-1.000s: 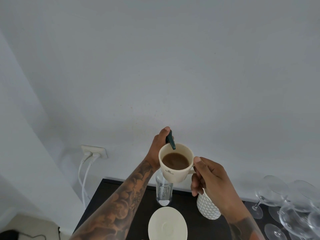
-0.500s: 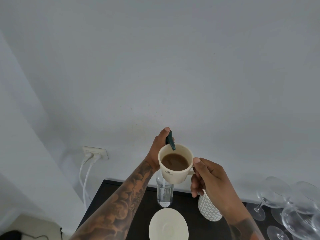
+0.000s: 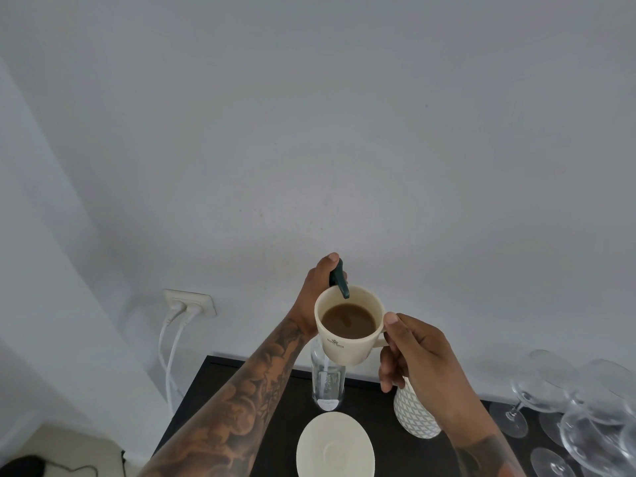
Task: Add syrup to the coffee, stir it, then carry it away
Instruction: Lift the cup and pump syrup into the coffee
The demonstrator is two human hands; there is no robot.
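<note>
A cream coffee cup [image 3: 347, 351] with brown coffee [image 3: 348, 321] in it is held up in the air. My right hand [image 3: 418, 354] grips it by the handle. The cup sits right under the dark green pump spout [image 3: 340, 283] of a clear syrup bottle [image 3: 327, 385], which stands on the dark table [image 3: 275, 421]. My left hand [image 3: 315, 292] is closed over the pump head, thumb on top. The cup hides the bottle's neck. I cannot make out a syrup stream.
A cream saucer [image 3: 335, 447] lies on the table in front of the bottle. A white patterned vessel [image 3: 414, 416] stands under my right wrist. Several wine glasses [image 3: 547, 390] crowd the right side. A wall socket [image 3: 191, 301] with white cables is on the left.
Both hands and the cup stay where they were. The things on the table sit slightly lower in the view.
</note>
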